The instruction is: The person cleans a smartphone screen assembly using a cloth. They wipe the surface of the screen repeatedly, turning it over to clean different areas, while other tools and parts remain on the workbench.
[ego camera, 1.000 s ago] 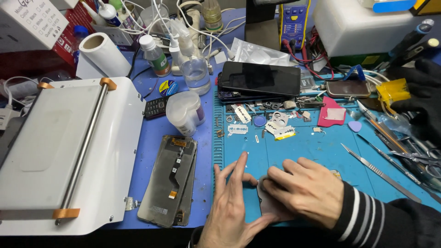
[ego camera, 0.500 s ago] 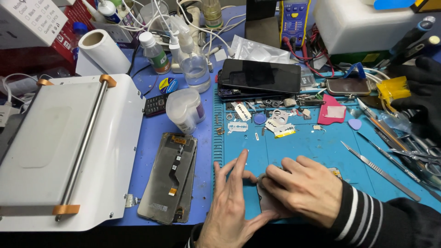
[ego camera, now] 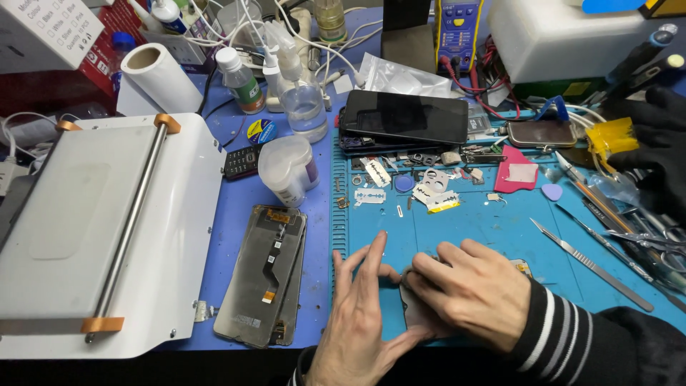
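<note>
- We find the left hand [ego camera: 361, 322] flat and the right hand [ego camera: 471, 297] pressing on a dark phone part [ego camera: 413, 314], lower centre of frame.
- We judge seating underway; next calls for steady, even pressure.

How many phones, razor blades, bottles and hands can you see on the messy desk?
Smartphones: 2, the black phone and the small brown phone
Razor blades: 2, one and another
Bottles: 2, green-label bottle and clear spray bottle
Bare hands: 2, left hand, right hand
Total: 8

White laminating machine [ego camera: 93, 236], paper roll [ego camera: 161, 75], tweezers [ego camera: 589, 261], upturned phone screen [ego camera: 264, 275].
</note>
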